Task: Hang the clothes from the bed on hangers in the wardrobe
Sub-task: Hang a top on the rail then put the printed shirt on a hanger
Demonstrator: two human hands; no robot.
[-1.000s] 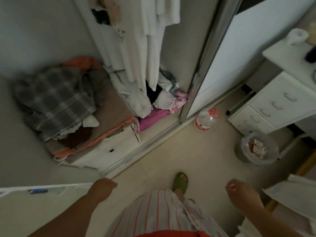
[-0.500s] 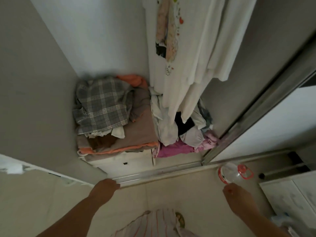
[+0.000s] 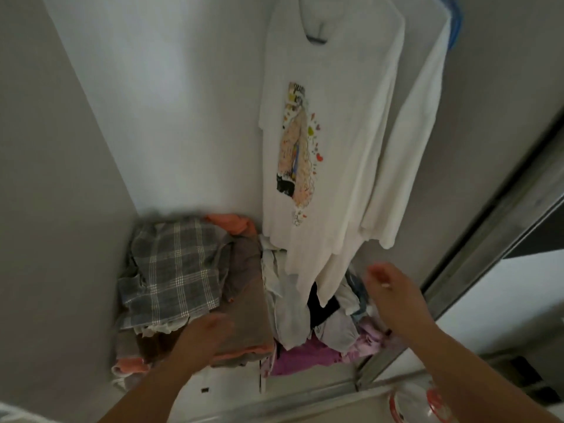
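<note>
Clothes to be hung are not in our hands here; the bed is out of view, so where its pile lies we cannot tell. What we face is the wardrobe (image 3: 91,148), its sliding door (image 3: 488,270) drawn aside; a white printed shirt (image 3: 320,141) hangs on a hanger (image 3: 317,38), with a second white garment (image 3: 418,132) beside it on a blue hanger (image 3: 454,22). Below them sit a plaid cloth (image 3: 174,267) on a folded stack (image 3: 247,303), and next to that a loose heap (image 3: 320,334) of white, black and pink pieces. Our left hand (image 3: 204,337) reaches over the stack, blurred, fingers loosely curled with nothing in them; our right hand (image 3: 393,297) is raised near the shirt's hem, its grip loose and empty too. We judge one hanging done, or a free hanger being sought; no spare hanger shows. The next move likely calls for turning to the bed for another garment, or finding a hanger higher up; the low shirts crowd the reach. A bottle (image 3: 427,404) stands on the floor by the door track.
</note>
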